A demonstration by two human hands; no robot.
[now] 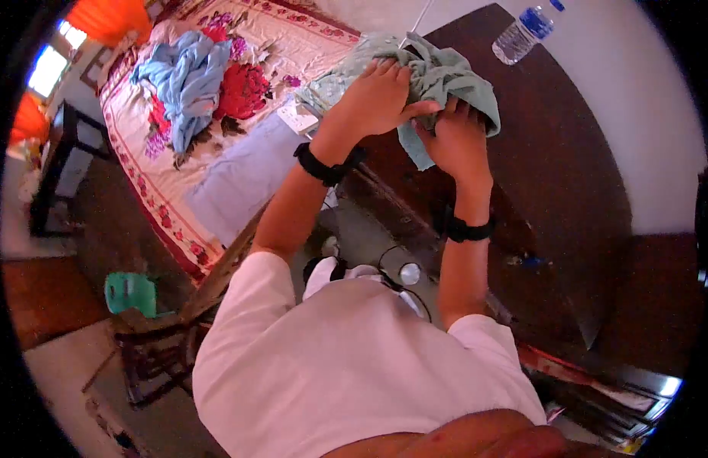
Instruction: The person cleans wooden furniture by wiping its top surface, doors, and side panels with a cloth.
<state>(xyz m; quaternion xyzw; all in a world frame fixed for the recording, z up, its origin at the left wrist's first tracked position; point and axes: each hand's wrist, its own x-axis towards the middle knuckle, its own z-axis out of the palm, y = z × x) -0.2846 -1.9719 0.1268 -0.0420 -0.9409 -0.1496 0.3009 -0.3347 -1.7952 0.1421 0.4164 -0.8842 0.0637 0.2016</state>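
Well L of the dark table [575,160], a blue cloth [187,76] lies bunched on the bed [308,38], whose patterned spread runs up near the table's L side. L hand [373,99] is palm-down on the green cloth [461,72], fingers out flat and thumb stretched wide toward R hand, prob. to steady the fabric w/ broad pressure. The green cloth is rumpled over the table's far L edge, one corner hanging nearer the person. R hand [459,145] is close beside, fingers partly under a fold at the cloth's R end, prob. to control that loose layer; can't tell how tight the grip is, as fabric hides the tips. Bottle [523,34], w/ blue label, is upright or tilted (can't tell) at the table's far side, apart from both hands.
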